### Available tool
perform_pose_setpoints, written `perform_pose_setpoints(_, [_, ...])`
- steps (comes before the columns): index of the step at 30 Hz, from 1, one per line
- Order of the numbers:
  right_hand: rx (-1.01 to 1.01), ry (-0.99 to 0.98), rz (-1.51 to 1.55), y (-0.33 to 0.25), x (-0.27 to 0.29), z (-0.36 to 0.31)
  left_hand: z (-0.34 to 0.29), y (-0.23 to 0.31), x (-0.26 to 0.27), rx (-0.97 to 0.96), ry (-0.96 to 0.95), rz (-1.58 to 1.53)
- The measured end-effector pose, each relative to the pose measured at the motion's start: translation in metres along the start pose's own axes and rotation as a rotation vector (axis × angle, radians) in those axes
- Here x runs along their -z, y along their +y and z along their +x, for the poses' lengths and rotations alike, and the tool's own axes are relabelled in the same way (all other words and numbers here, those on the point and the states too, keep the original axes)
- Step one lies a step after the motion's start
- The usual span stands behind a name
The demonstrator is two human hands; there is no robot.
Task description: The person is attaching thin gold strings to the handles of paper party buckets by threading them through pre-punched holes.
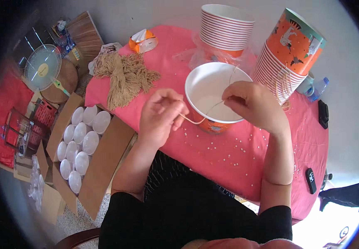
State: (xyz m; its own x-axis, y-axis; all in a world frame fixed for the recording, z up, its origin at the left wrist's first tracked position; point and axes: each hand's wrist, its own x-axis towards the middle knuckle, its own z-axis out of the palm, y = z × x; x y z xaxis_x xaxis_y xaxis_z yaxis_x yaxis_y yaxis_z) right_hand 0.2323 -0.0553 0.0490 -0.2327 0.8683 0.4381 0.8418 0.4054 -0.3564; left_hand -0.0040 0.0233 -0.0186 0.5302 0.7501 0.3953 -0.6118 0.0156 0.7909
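Observation:
A white-lined paper bucket with an orange printed outside stands upright in front of me on the table. My left hand is closed in a pinch on a thin beige cord, just left of the bucket's rim. The cord runs across the near rim toward my right hand. That hand is over the bucket's right side, its thumb and fingers pinched on the cord. A further thin strand rises above its fingers by the far rim. Whether the cord passes through the bucket wall is hidden.
Beyond the bucket rises a stack of paper buckets, and a leaning stack is to its right. Bundled beige cords lie at the left. Small white bits dot the pink tablecloth. A carton of clear plastic cups is left of the table.

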Motion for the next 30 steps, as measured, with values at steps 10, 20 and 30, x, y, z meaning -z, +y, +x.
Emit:
perform_pose_setpoints(10, [0.011,-0.066,0.401,-0.031,-0.006,0.003,0.0,0.0,-0.015,0.093,-0.105,0.248])
perform_pose_setpoints(20, [0.122,0.053,0.301,-0.027,-0.015,0.006,0.001,0.004,-0.016,0.338,-0.149,0.086])
perform_pose_setpoints(30, [-0.034,0.085,0.439,-0.029,0.004,0.002,0.002,-0.007,-0.02,0.019,0.059,0.564])
